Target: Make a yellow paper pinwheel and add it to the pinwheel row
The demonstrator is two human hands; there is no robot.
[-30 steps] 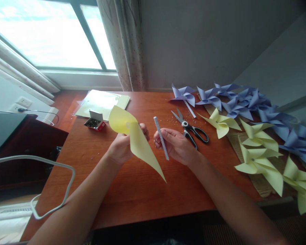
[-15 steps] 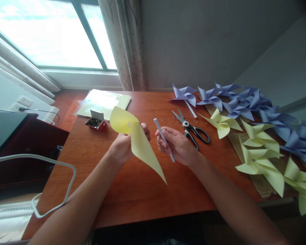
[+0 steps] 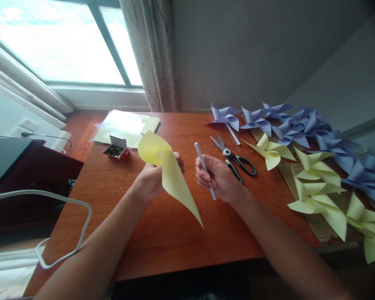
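A yellow paper pinwheel (image 3: 176,179) is held up over the table by my left hand (image 3: 150,181), whose fingers close on it from behind and are partly hidden by the paper. My right hand (image 3: 220,177) has its fingers wrapped round a thin white paper stick (image 3: 201,155), tilted, its upper end leaning left. A gap separates the stick from the pinwheel. Just beyond my right hand lie scissors (image 3: 233,156) with black and grey handles, blades parted. Tiny pale bits are scattered about their blades.
Several yellow pinwheels (image 3: 320,200) and purple-blue pinwheels (image 3: 289,131) cover the right side, some on brown cardboard (image 3: 295,183). At the back left are an open small box (image 3: 117,151) of metal pins and yellow sheets (image 3: 126,125). A white cable (image 3: 87,216) passes by my left forearm.
My right hand has shifted slightly right with the stick, its fingers curling further round it. The pinwheel in my left hand has moved a little right and down.
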